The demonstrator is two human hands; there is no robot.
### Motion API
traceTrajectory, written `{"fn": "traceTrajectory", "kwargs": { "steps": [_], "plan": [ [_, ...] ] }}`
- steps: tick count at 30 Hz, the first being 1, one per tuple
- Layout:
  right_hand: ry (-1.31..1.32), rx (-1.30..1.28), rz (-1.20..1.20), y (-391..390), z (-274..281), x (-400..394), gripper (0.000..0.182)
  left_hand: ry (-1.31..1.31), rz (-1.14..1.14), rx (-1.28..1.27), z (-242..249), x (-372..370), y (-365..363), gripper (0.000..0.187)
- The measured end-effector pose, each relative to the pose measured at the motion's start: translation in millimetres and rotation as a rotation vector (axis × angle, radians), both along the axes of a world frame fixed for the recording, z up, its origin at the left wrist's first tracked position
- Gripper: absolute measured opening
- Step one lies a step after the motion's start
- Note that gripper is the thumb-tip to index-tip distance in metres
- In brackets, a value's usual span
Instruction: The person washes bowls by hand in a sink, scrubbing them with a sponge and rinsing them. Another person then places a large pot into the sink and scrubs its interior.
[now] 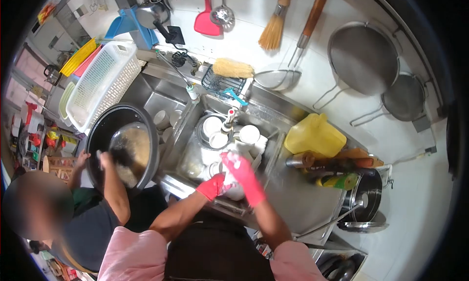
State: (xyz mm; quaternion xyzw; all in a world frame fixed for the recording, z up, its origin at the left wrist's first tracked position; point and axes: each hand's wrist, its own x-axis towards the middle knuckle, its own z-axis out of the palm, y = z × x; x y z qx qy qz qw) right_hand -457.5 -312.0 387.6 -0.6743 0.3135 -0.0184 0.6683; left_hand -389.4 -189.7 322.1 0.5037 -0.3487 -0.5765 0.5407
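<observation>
Both of my hands wear red rubber gloves over the sink basin. My left hand is closed on a white cup low in the basin. Against the same cup works my right hand, blurred by motion, its fingers curled and covered in white suds. What those fingers hold is hidden by foam. Several white cups crowd the basin beyond my hands, some in a round metal bowl under the tap.
At my left a co-worker reaches into a large black tub of cloudy water. A white plastic basket stands behind it. On the right counter lie a yellow container and bottles. Strainers hang on the wall.
</observation>
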Motion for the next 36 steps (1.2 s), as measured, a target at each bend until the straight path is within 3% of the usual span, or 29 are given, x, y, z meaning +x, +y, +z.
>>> {"fn": "traceTrajectory", "kwargs": {
  "steps": [2, 4, 6, 9, 12, 14, 16, 17, 18, 20, 21, 24, 27, 29, 30, 32, 33, 36],
  "plan": [
    [-0.314, 0.155, 0.128, -30, -10, -3, 0.031, 0.047, 0.049, 0.058, -15, -4, 4, 0.025],
    [-0.530, 0.452, 0.042, -37, -36, -1, 0.032, 0.078, 0.171, 0.112, -35, -12, 1, 0.026],
    [-0.629, 0.896, -0.277, -20, -78, 0, 0.035, 0.080, 0.369, 0.151, -58, -19, -7, 0.027],
    [-0.425, 0.884, -0.568, 3, -98, 0, 0.035, 0.054, 0.667, 0.179, -85, -24, -13, 0.029],
    [-0.275, 1.069, -0.696, 8, -90, -2, 0.036, -0.051, 0.925, 0.201, -102, -29, -18, 0.032],
    [-0.217, 0.911, -0.707, 11, -105, -3, 0.038, -0.196, 0.983, 0.293, -99, -31, -17, 0.031],
    [-0.148, 0.700, -0.647, 11, -109, -8, 0.039, -0.349, 1.034, 0.568, -108, -36, -19, 0.039],
    [-0.110, 0.513, -0.531, 11, -131, -14, 0.039, -0.346, 1.002, 0.575, -81, -33, -18, 0.040],
    [-0.044, 0.630, -0.572, 11, -136, -15, 0.039, -0.342, 0.968, 0.580, -51, -30, -17, 0.042],
    [0.095, 0.856, -0.658, 9, -143, -16, 0.040, -0.216, 1.077, 0.523, -60, -28, -17, 0.049],
    [-0.127, 1.058, -0.678, 14, -147, -24, 0.047, -0.145, 1.138, 0.465, -71, -24, -17, 0.051],
    [-0.181, -0.785, 0.299, 18, -90, -39, 0.041, -0.185, 1.219, 0.392, -70, -13, -23, 0.042],
    [-0.225, -0.584, 0.276, 22, -116, -40, 0.048, -0.630, 1.147, 0.400, -64, -4, -23, 0.040],
    [-0.278, -0.080, 0.179, 24, -139, -46, 0.052, -0.865, 1.124, 0.359, -57, 1, -23, 0.038],
    [-0.317, 0.348, 0.095, 23, -155, -49, 0.050, -0.899, 1.098, 0.330, -48, 3, -25, 0.037],
    [-0.302, 0.843, -0.163, 24, -143, -50, 0.045, -0.905, 1.036, 0.260, -42, 6, -24, 0.035],
    [-0.255, 0.907, -0.332, 31, -95, -42, 0.040, -0.879, 0.999, 0.219, -42, 8, -22, 0.034],
    [-0.034, 0.862, -0.589, 22, -69, -35, 0.030, -0.712, 0.906, 0.168, -57, 15, -15, 0.028]
  ]
}}
